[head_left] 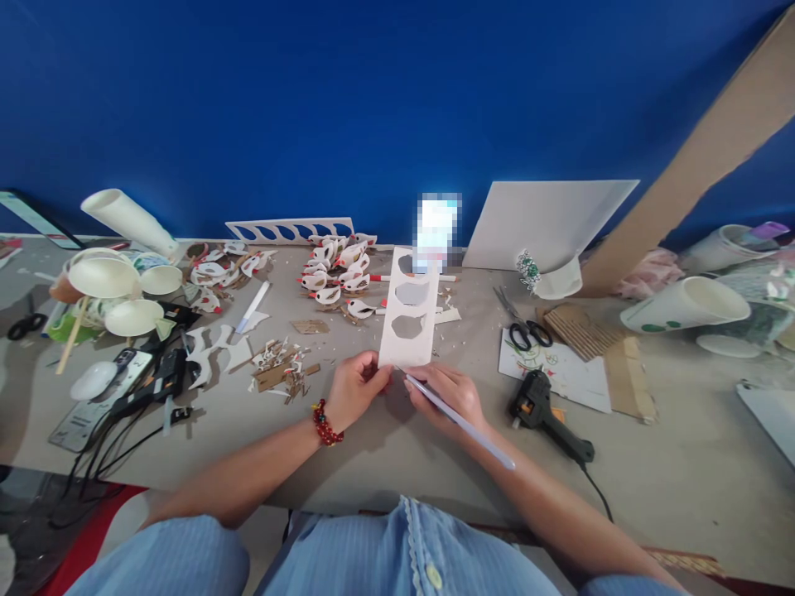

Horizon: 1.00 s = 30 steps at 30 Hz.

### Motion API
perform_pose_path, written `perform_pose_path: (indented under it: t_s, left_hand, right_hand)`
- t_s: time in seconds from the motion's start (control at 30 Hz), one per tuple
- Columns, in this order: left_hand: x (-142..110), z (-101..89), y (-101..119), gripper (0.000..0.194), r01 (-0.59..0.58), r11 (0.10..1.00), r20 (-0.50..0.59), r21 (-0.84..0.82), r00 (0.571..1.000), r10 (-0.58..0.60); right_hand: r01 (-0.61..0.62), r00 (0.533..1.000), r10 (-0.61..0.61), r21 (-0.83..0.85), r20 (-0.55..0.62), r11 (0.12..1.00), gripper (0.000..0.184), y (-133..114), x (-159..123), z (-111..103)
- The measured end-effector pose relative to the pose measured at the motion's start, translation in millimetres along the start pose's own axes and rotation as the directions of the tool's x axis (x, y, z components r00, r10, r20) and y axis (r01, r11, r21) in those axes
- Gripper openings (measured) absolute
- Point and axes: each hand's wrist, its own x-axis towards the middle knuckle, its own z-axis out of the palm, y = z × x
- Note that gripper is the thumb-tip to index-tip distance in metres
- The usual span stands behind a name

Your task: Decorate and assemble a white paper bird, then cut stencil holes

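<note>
A white card strip (411, 319) with three bird-shaped holes cut out of it lies lengthwise on the grey table (397, 447), straight ahead of me. My left hand (354, 387), with a red bead bracelet on its wrist, pinches the strip's near left corner. My right hand (448, 396) is closed round a thin white pen-like tool (460, 420), its tip at the strip's near right edge. Behind the strip sits a pile of white paper birds (335, 275) with red beaks.
A black glue gun (542, 410) and black scissors (525, 327) lie to the right, by corrugated cardboard (580, 329) and a paper cup (686, 305). Left are paper bowls (105, 277), card scraps (279, 368), black cables (124, 422) and a second bird pile (214, 273). A white sheet (546, 222) leans on the blue wall.
</note>
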Motion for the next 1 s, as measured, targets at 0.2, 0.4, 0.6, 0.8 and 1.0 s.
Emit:
perform_pose_path:
  t_s: [0.2,0.4,0.6,0.8,1.0]
  left_hand:
    - [-0.4,0.2,-3.2,0.026,0.008,0.999,0.022,-0.044,1.000,-0.007]
    - [-0.9,0.2,-3.2,0.027,0.001,0.999,0.032,-0.042,0.999,0.000]
    - [-2.1,-0.3,-4.8,0.026,-0.022,1.000,0.052,-0.016,0.998,0.023]
    - [-3.4,0.4,-2.7,0.026,-0.057,0.998,0.048,0.010,0.997,0.057]
    - [-4.7,3.6,-3.3,0.024,-0.093,0.994,-0.003,0.065,0.996,0.094]
  right_hand:
    - [-0.025,1.000,0.025,-0.012,0.009,1.000,0.013,1.5,-1.0,1.6]
    - [-0.014,0.999,0.015,-0.021,0.037,1.000,0.013,2.3,-1.0,0.7]
    - [-0.008,0.999,0.010,-0.051,0.044,0.999,0.013,1.8,1.3,1.8]
    - [-0.022,0.998,0.025,-0.048,0.059,0.999,0.014,0.9,3.4,2.8]
    - [-0.047,0.999,0.047,-0.031,-0.007,0.998,0.013,-6.5,5.2,4.1]
